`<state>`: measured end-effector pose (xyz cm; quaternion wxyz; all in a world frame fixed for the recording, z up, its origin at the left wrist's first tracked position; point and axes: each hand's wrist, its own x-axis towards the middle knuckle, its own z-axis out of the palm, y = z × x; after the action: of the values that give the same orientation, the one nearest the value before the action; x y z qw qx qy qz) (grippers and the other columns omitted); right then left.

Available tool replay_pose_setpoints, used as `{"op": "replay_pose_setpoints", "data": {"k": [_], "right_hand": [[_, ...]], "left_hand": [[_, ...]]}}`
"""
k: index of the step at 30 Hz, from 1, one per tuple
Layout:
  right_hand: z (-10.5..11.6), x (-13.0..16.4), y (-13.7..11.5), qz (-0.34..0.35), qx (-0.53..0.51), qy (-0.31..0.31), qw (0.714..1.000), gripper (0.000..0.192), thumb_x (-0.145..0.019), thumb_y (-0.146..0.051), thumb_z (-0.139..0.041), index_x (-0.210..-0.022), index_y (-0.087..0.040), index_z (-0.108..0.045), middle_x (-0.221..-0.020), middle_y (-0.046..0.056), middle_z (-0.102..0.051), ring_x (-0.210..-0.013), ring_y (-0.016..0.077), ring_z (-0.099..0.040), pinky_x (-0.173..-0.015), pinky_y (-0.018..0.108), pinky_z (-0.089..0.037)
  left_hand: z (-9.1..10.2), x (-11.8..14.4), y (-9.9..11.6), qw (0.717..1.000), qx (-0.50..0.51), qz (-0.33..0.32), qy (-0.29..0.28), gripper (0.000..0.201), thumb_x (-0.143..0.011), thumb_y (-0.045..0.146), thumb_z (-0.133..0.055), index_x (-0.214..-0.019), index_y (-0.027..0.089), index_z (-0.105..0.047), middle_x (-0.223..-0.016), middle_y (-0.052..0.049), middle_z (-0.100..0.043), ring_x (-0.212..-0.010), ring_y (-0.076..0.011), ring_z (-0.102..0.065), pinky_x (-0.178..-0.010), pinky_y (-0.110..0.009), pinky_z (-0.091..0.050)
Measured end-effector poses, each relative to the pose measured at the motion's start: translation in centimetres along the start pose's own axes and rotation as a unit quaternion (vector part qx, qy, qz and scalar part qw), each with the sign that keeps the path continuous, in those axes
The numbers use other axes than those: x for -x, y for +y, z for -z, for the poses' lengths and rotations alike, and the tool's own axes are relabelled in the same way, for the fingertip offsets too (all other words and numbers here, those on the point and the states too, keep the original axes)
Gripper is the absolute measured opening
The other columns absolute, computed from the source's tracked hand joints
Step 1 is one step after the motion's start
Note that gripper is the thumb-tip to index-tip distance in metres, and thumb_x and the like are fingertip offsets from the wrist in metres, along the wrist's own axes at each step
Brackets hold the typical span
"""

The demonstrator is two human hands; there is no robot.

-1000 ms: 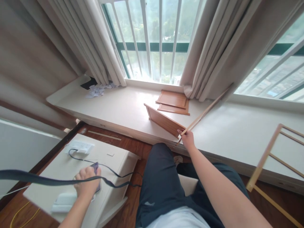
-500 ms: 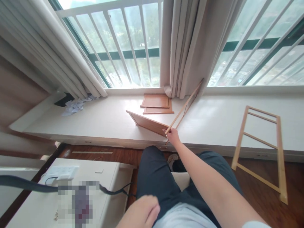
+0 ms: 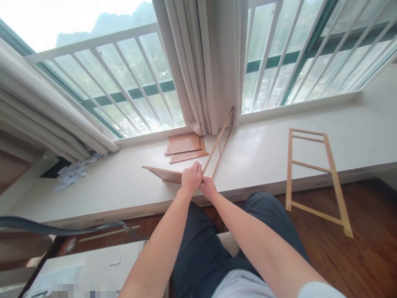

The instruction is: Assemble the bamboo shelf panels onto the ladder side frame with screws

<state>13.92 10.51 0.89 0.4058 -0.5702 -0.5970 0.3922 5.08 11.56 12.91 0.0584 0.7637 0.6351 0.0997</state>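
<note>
My left hand (image 3: 191, 177) is closed at the right end of a thin wooden panel (image 3: 164, 175), which tilts over the white sill. Beside it, nearly touching, my right hand (image 3: 209, 187) is closed on the near end of a slim wooden frame (image 3: 213, 153). That frame stands on edge and reaches back to the curtain. Panel and frame meet between my hands, where my fingers hide the joint. Behind them, two flat wooden panels (image 3: 184, 143) lie overlapping on the sill.
A ladder-like wooden frame (image 3: 311, 166) leans against the sill's edge (image 3: 366, 169) at right, feet on the floor. Torn paper (image 3: 72, 174) lies at far left. A white table (image 3: 93, 265) stands front left, with a dark strap (image 3: 62, 225) above it. Curtains (image 3: 211, 62) hang behind.
My left hand has risen from near my lap to the joint of panel and frame. My right hand stays at the frame's near end. The view has turned to the right.
</note>
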Motion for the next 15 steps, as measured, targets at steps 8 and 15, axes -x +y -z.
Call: {"op": "replay_pose_setpoints", "data": {"k": [8,15], "right_hand": [[0.5,-0.1,-0.2,0.0,0.012,-0.013,1.0,0.007,-0.074,-0.013,-0.064,-0.076,-0.017,-0.069,-0.076,0.006,-0.074,-0.073,0.0225,-0.063,-0.068,0.029,-0.044],[2.7,2.4,-1.0,0.054,-0.046,0.044,0.996,0.045,-0.078,-0.015,-0.066,-0.122,-0.022,-0.059,-0.116,0.007,-0.072,-0.105,0.0234,-0.067,-0.091,0.034,-0.051]], "left_hand": [[0.6,-0.5,0.9,0.991,-0.093,-0.024,-0.092,0.034,-0.109,0.034,-0.026,-0.112,0.02,-0.057,-0.1,-0.01,-0.074,-0.101,-0.0266,-0.069,-0.091,-0.037,-0.039],[0.4,-0.6,0.7,0.986,-0.121,-0.042,-0.105,0.035,-0.108,0.032,-0.026,-0.116,0.019,-0.057,-0.112,-0.014,-0.07,-0.109,-0.0284,-0.067,-0.094,-0.04,-0.04]]}}
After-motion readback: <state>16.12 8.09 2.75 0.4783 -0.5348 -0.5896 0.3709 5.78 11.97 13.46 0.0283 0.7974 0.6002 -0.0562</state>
